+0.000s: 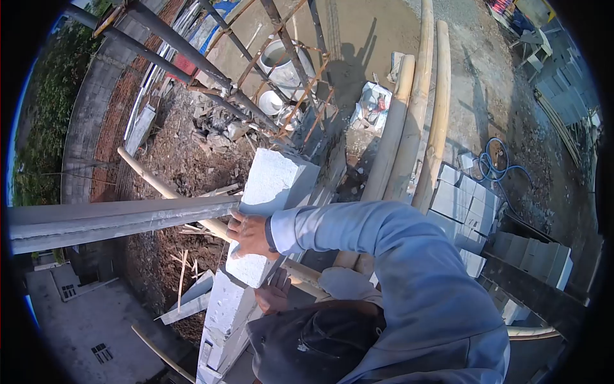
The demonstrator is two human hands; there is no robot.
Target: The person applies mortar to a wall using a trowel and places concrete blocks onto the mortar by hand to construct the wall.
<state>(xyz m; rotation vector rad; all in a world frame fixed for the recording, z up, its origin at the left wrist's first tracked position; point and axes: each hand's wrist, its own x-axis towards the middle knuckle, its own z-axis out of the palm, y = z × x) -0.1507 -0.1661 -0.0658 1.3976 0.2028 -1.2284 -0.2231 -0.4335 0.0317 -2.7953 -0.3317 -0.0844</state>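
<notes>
A white, light-looking building block [274,173] lies on top of a narrow wall. Across its side my right hand [251,235] lies with fingers spread, back of the hand showing and a dark band at the wrist. Close to the block's near end is my left hand [274,293], fingers stretched out and the palm partly showing. Its arm is hidden behind a dark cap [313,342]. The wall's pale, pitted blocks [224,310] continue toward the bottom of the view. A long grey beam [121,221] comes in from the left and ends beside the block.
Dark scaffold poles [185,48] and thin rusty bars rise beyond the block. Thick bamboo poles [419,109] run up on the right. Farther down are white buckets [288,64], rubble [220,128], stacked blocks [464,201] and a coiled blue hose [495,160]. The ground lies well below.
</notes>
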